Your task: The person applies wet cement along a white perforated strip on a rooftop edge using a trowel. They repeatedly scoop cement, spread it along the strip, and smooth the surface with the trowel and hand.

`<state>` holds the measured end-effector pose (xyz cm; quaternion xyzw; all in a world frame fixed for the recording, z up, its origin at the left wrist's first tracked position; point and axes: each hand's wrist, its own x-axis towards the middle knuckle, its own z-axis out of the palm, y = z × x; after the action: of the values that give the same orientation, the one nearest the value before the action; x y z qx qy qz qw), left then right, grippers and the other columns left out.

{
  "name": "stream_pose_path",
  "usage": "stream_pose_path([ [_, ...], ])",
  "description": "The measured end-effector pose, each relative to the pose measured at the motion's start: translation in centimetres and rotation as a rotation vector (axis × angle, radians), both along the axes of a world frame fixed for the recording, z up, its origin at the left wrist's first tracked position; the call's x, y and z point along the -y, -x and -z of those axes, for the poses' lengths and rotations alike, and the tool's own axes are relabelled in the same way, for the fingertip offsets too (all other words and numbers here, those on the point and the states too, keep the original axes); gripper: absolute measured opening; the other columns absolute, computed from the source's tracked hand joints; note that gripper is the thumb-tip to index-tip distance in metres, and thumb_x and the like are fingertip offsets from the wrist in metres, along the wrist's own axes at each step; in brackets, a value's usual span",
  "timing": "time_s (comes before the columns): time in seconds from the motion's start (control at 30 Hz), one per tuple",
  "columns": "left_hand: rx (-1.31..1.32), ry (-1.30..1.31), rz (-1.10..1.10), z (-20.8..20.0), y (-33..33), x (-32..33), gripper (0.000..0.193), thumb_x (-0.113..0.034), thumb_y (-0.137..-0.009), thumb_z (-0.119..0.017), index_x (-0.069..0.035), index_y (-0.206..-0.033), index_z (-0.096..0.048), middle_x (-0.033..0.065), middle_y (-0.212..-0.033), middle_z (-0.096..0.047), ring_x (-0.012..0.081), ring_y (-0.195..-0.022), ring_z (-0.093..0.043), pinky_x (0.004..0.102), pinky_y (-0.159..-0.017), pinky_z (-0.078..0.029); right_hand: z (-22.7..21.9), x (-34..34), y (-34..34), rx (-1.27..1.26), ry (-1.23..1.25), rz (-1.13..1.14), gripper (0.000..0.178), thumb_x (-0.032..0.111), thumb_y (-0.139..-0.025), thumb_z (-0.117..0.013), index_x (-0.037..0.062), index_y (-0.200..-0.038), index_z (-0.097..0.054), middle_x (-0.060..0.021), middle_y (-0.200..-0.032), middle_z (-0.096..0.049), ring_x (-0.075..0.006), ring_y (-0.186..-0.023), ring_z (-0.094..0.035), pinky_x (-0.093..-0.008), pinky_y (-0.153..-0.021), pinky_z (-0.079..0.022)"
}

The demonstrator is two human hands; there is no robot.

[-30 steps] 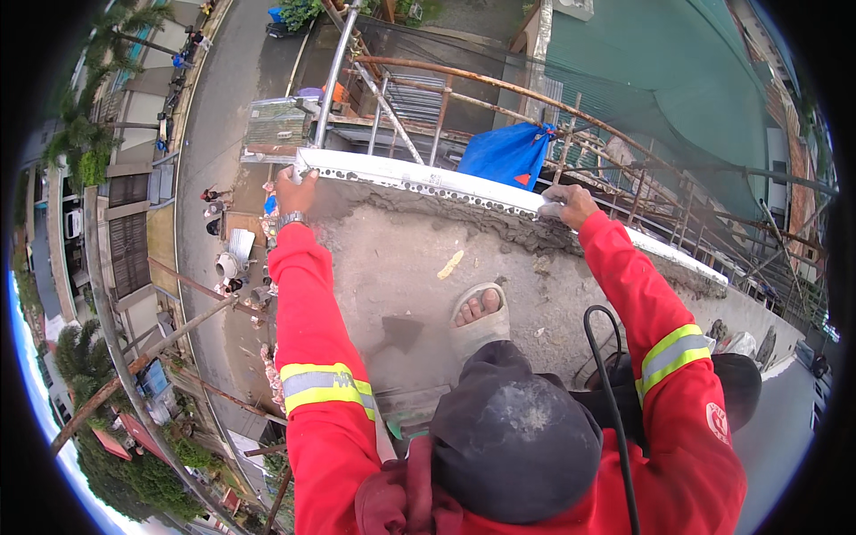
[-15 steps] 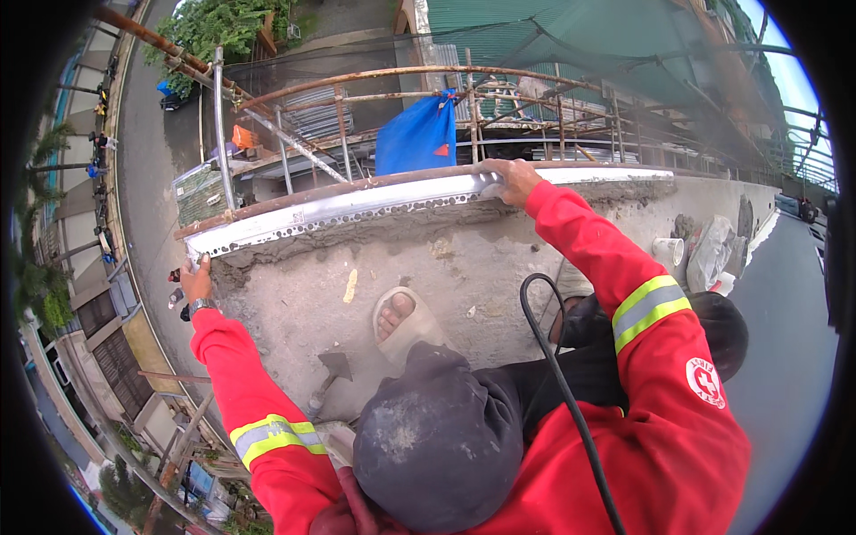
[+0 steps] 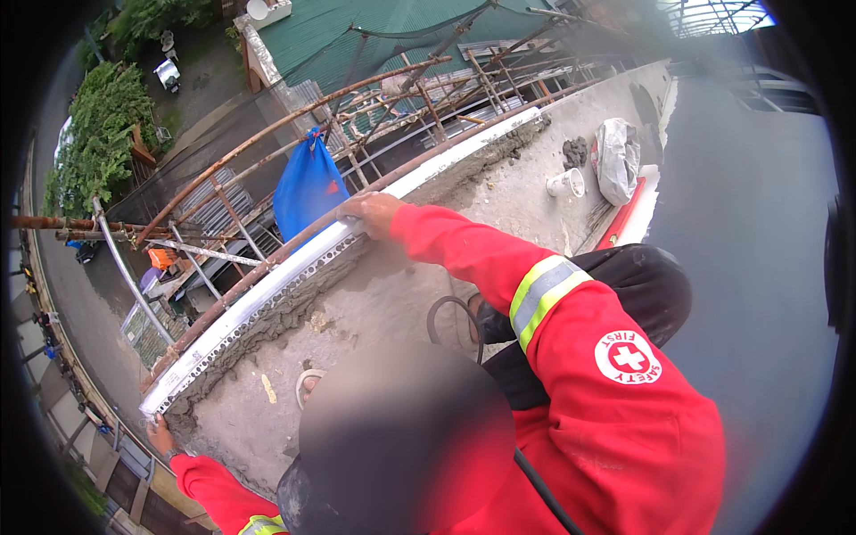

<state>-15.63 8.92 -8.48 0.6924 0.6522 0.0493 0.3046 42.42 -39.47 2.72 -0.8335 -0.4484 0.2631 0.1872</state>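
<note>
A long white edge trim (image 3: 283, 273) with a row of punched holes runs along the rim of a concrete ledge. Rough wet mortar (image 3: 254, 332) lies along its inner side. My left hand (image 3: 161, 437) has its fingertips closed on the trim's lower left end. Farther up, at about mid-length, my right hand (image 3: 374, 214) is curled over the outer edge with its fingers partly hidden behind the trim.
A rusty pipe rail (image 3: 259, 276) runs just outside the trim, with scaffolding, netting and a street far below. A blue sheet (image 3: 308, 189) hangs there. A white cup (image 3: 565, 184), plastic sack (image 3: 616, 160) and red straight tool (image 3: 621, 217) lie to the right.
The whole view has swung, so the trim now slants up to the right and more of the ledge's right side shows. Both hands stay at about the same spots on the trim.
</note>
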Motion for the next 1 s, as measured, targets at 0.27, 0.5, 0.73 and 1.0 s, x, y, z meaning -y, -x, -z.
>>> stream_pose_path([
  [0.27,-0.065,0.015,-0.018,-0.8,-0.6,0.1,0.067,-0.034,-0.081,-0.07,0.012,-0.124,-0.046,0.0201,-0.119,-0.055,0.024,-0.106,-0.052,0.0328,-0.092,-0.04,0.2,-0.2,-0.5,0.008,0.019,0.01,0.028,0.001,-0.07,-0.058,0.0155,-0.094,-0.063,-0.0094,-0.087,-0.066,-0.0306,-0.084,-0.063,-0.0403,-0.073,-0.048],
  [0.5,-0.061,-0.025,-0.009,-1.0,-0.8,0.5,0.066,-0.033,-0.081,-0.07,0.011,-0.123,-0.047,0.0202,-0.116,-0.058,0.0243,-0.104,-0.054,0.0327,-0.092,-0.04,0.5,-0.6,-0.9,0.021,0.071,-0.014,0.023,0.005,-0.071,-0.061,0.0133,-0.092,-0.063,-0.0096,-0.086,-0.066,-0.031,-0.083,-0.063,-0.0401,-0.073,-0.048],
  [0.73,-0.04,-0.062,-0.034,-0.4,-0.6,0.6,0.064,-0.032,-0.079,-0.072,0.01,-0.122,-0.048,0.0195,-0.115,-0.058,0.0241,-0.103,-0.055,0.0326,-0.091,-0.04,0.3,-0.5,-1.0,0.023,0.061,-0.033,0.023,0.008,-0.071,-0.062,0.0128,-0.093,-0.064,-0.0108,-0.089,-0.066,-0.0321,-0.084,-0.063,-0.0402,-0.073,-0.049],
  [1.0,0.016,-0.046,-0.02,0.4,-0.3,0.3,0.066,-0.034,-0.078,-0.073,0.01,-0.121,-0.049,0.0206,-0.115,-0.058,0.0256,-0.104,-0.054,0.0336,-0.091,-0.04,0.3,-0.5,-0.5,0.1,0.05,-0.08,0.022,0.008,-0.074,-0.058,0.0128,-0.095,-0.061,-0.0112,-0.092,-0.065,-0.0329,-0.085,-0.062,-0.0432,-0.074,-0.048],
])
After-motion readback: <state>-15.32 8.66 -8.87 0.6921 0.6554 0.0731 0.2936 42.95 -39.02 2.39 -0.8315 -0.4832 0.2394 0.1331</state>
